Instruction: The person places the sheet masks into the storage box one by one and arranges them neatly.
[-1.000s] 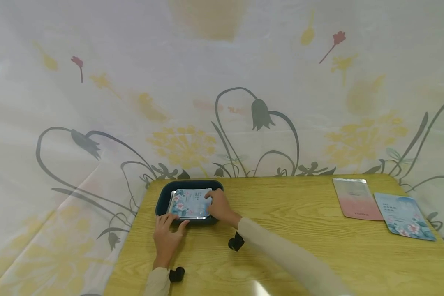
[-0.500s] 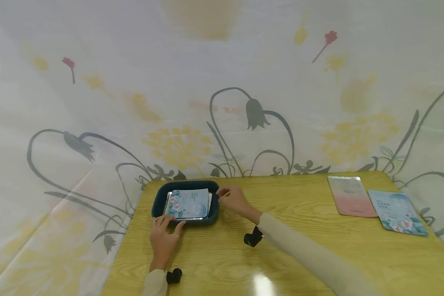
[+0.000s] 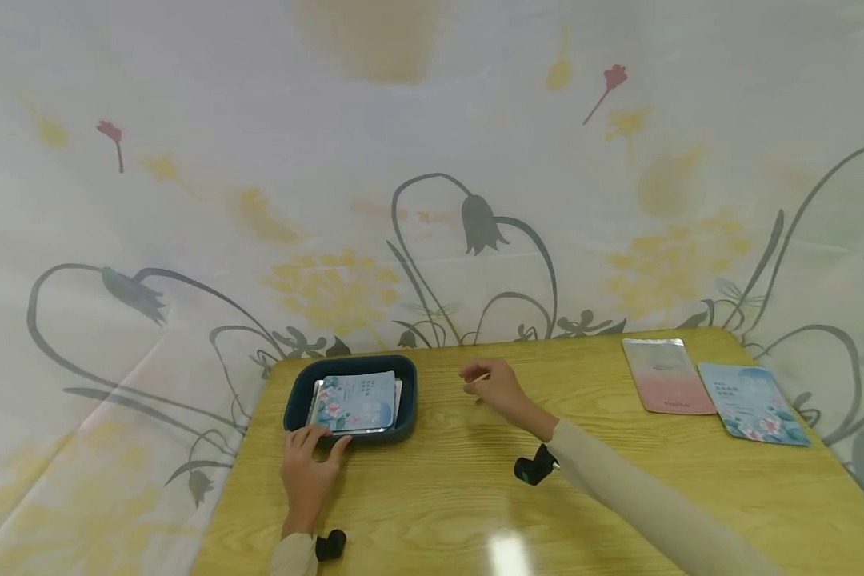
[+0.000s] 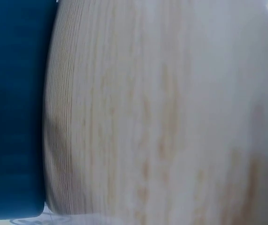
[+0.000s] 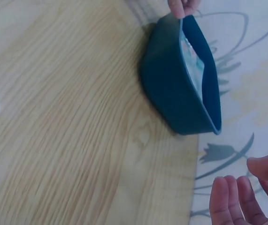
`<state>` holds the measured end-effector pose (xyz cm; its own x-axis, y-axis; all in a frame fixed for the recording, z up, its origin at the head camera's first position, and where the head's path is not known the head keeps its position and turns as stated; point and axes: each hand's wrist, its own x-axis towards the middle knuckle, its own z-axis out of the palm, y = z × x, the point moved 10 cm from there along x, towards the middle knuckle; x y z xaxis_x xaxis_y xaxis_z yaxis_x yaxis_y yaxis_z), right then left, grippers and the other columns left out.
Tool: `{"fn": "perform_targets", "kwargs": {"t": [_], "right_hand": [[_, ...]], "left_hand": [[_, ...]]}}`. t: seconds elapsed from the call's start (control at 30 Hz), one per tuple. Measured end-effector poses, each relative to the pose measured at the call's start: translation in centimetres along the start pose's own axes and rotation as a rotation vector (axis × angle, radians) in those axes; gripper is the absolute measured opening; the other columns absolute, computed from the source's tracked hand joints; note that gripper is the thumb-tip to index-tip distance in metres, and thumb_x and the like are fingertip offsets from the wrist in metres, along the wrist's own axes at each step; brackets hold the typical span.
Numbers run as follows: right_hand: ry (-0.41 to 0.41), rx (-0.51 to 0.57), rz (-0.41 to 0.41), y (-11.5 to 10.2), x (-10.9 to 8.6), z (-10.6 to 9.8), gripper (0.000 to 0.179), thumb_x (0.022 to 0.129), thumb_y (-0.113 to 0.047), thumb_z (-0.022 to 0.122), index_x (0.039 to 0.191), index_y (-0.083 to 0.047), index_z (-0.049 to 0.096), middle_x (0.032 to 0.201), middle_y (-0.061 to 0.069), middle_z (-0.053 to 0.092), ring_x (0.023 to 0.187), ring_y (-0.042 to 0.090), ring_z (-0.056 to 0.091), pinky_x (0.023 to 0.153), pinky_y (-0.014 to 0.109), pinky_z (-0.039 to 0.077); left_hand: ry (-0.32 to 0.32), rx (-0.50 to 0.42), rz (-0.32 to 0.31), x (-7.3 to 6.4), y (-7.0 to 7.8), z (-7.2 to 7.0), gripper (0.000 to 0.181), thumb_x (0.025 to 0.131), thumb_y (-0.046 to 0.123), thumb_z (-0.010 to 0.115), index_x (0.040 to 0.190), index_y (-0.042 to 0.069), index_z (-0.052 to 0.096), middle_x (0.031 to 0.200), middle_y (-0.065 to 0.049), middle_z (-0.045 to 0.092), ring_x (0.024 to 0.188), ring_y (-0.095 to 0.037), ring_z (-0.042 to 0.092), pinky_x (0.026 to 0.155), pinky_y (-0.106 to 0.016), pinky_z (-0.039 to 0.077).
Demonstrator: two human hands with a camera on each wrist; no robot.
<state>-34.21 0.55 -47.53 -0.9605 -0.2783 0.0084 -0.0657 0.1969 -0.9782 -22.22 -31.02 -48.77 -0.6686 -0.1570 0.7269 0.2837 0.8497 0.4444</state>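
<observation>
A dark blue plastic bin stands at the table's back left. On top of the stack inside it lies a light blue face mask sachet printed with pink lotus flowers; silvery edges of other sachets show beneath. My left hand holds the bin's near left corner, fingers over the rim and thumb along the near side. The left wrist view shows the bin's side wall but no hand. To the bin's right, my right hand is over the table, fingers loosely bent and holding nothing; its fingertips show in the right wrist view.
At the table's right lie two more sachets: a grey-to-pink one and a light blue floral one, edges close together. A flower-printed curtain rises behind the wood-grain table. Black wrist cameras sit by both sleeves.
My right hand has let go of the top sachet and moved right, out of the bin. My left hand has stayed at the bin's corner. The whole view has shifted slightly.
</observation>
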Motion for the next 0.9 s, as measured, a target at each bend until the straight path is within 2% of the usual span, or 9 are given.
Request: {"fn": "perform_targets", "kwargs": {"t": [0.1,0.27,0.37,0.47,0.57,0.63,0.77,0.9], "right_hand": [[0.008,0.009,0.014,0.2,-0.7,-1.3,0.017,0.086,0.005,0.063,0.102,0.002,0.065,0.1,0.017,0.06,0.087,0.033,0.06,0.07,0.051,0.052],[0.028,0.01,0.041,0.8,-1.5,-3.4,0.018,0.086,0.005,0.063,0.105,0.004,0.064,0.1,0.016,0.061,0.091,0.038,0.06,0.069,0.048,0.053],[0.042,0.014,0.052,0.9,-2.0,-4.8,0.019,0.087,0.004,0.062,0.106,0.005,0.064,0.1,0.017,0.061,0.089,0.035,0.061,0.069,0.047,0.053],[0.044,0.019,0.055,-0.2,-3.0,-5.8,0.019,0.088,0.004,0.061,0.107,0.008,0.063,0.1,0.02,0.06,0.089,0.036,0.061,0.069,0.048,0.053],[0.049,0.024,0.047,-0.3,-3.5,-7.0,0.021,0.088,0.003,0.061,0.108,0.009,0.062,0.099,0.018,0.061,0.089,0.033,0.061,0.068,0.046,0.054],[0.069,0.019,0.06,0.1,-3.6,-7.9,0.021,0.089,0.002,0.061,0.109,0.008,0.062,0.099,0.018,0.061,0.091,0.035,0.06,0.069,0.045,0.054],[0.103,-0.008,0.078,1.2,-3.6,-9.6,0.023,0.089,0.0,0.062,0.111,0.007,0.062,0.101,0.019,0.061,0.088,0.031,0.062,0.068,0.042,0.055],[0.124,-0.009,0.092,1.5,-4.1,-11.1,0.026,0.089,-0.002,0.062,0.113,0.007,0.06,0.104,0.023,0.059,0.083,0.023,0.063,0.07,0.043,0.054]], "left_hand": [[-0.011,0.007,-0.006,-0.1,-0.1,0.2,0.031,0.065,0.022,0.087,0.081,0.008,0.066,0.089,-0.009,0.063,0.085,-0.029,0.051,0.077,-0.048,0.046],[-0.016,0.017,-0.028,-0.2,-0.5,0.2,0.031,0.065,0.023,0.088,0.082,0.008,0.066,0.09,-0.009,0.062,0.088,-0.03,0.052,0.08,-0.049,0.046],[-0.022,0.012,-0.037,-0.1,-0.4,0.2,0.031,0.065,0.024,0.087,0.082,0.008,0.067,0.091,-0.01,0.063,0.089,-0.031,0.052,0.081,-0.05,0.046],[-0.022,0.009,-0.045,-0.2,-0.5,0.0,0.031,0.065,0.025,0.087,0.082,0.008,0.067,0.092,-0.01,0.063,0.089,-0.03,0.052,0.08,-0.049,0.046],[-0.013,0.004,-0.041,-0.2,-0.4,-0.2,0.031,0.064,0.023,0.088,0.081,0.007,0.067,0.091,-0.009,0.063,0.088,-0.03,0.052,0.08,-0.049,0.045],[-0.009,0.004,-0.036,-0.2,-0.4,-0.2,0.032,0.063,0.022,0.088,0.081,0.007,0.067,0.091,-0.009,0.062,0.088,-0.03,0.052,0.082,-0.05,0.044],[-0.002,0.006,-0.023,-0.2,-0.2,-0.2,0.033,0.062,0.022,0.088,0.081,0.007,0.067,0.09,-0.01,0.062,0.088,-0.031,0.052,0.086,-0.053,0.043],[-0.006,0.006,-0.022,-0.1,-0.2,-0.1,0.032,0.063,0.023,0.088,0.081,0.008,0.067,0.09,-0.01,0.062,0.087,-0.03,0.052,0.082,-0.05,0.045]]}}
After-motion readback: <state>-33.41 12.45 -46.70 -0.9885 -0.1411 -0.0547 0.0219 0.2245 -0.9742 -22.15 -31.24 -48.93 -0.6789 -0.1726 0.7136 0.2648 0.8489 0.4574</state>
